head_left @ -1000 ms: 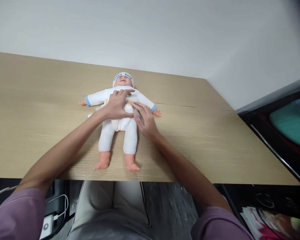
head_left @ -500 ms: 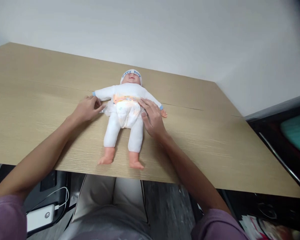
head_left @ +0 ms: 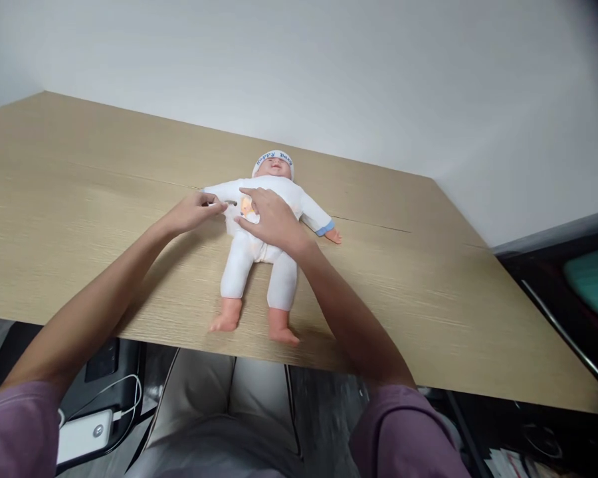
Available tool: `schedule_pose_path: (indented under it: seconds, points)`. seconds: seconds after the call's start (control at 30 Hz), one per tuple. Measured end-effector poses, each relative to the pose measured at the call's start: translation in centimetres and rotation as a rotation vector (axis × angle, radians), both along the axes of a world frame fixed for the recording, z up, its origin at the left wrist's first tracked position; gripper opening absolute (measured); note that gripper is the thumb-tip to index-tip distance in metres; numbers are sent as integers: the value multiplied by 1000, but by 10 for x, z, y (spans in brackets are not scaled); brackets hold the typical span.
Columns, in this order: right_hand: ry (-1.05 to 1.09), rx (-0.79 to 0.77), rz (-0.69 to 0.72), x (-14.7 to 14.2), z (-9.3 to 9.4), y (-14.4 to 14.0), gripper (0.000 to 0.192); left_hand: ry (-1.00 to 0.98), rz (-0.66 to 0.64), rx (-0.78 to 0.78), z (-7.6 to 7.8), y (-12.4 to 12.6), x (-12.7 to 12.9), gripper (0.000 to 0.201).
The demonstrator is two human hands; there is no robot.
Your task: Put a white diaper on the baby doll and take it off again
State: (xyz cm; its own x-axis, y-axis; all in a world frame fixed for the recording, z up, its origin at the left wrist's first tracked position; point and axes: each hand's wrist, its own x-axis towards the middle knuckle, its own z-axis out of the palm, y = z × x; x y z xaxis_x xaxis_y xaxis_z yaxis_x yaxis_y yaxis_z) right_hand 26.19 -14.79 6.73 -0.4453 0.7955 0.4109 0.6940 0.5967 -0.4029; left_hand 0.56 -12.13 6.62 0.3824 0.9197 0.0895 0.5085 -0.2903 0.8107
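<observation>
Underneath, a doll (head_left: 266, 226) lies on a wooden table (head_left: 428, 299)

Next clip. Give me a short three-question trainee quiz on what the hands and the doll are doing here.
1. True or false: the baby doll lies face up on the wooden table.
2. Which hand rests on the doll's belly?
3. The left hand is: A) under the table B) pinching something at the doll's side C) on the doll's foot.

Key
1. True.
2. The right hand, over the diaper.
3. B.
</observation>
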Motion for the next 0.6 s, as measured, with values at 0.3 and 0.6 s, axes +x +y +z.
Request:
schedule_pose_path:
  seconds: [0.3, 0.6]
  points:
    - [101, -80, -126, -1, -7, 5, 58, -260, -114, -73, -5, 13, 71, 45]
    - [226, -73, -171, -1, -14, 7, 48, -455, -52, 79, -62, 33, 68, 66]
